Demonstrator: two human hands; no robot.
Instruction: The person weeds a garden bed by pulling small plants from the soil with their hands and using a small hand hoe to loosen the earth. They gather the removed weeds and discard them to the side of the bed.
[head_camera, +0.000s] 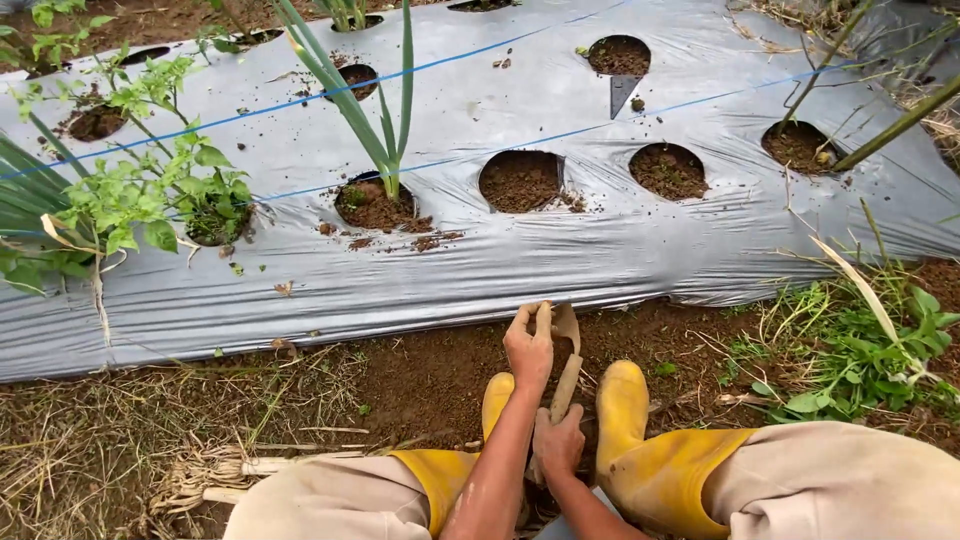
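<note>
A: Head view: what do the hands have?

B: A small trowel (564, 372), muddy, held between the yellow boots (625, 415). The left hand (529, 349) is clamped over the top of it, near the blade; the right hand (558, 443) is closed round the lower part of the handle, close to the knees.

A: Where is it relative to the bed?

B: Over bare soil just beside the near edge of the grey plastic sheet (560, 255). The sheet has round holes; the nearest open one (520, 181) shows only soil, and the hole to its left holds a tall green onion plant (385, 120).

A: What could go wrong?

B: I'd say the mud is the risk: a slick handle could slip in the grip. And with the blade this near the sheet's edge, a hard push could tear the plastic. A bundle of rooted stalks (235, 470) lies by the left knee, easy to crush.
</note>
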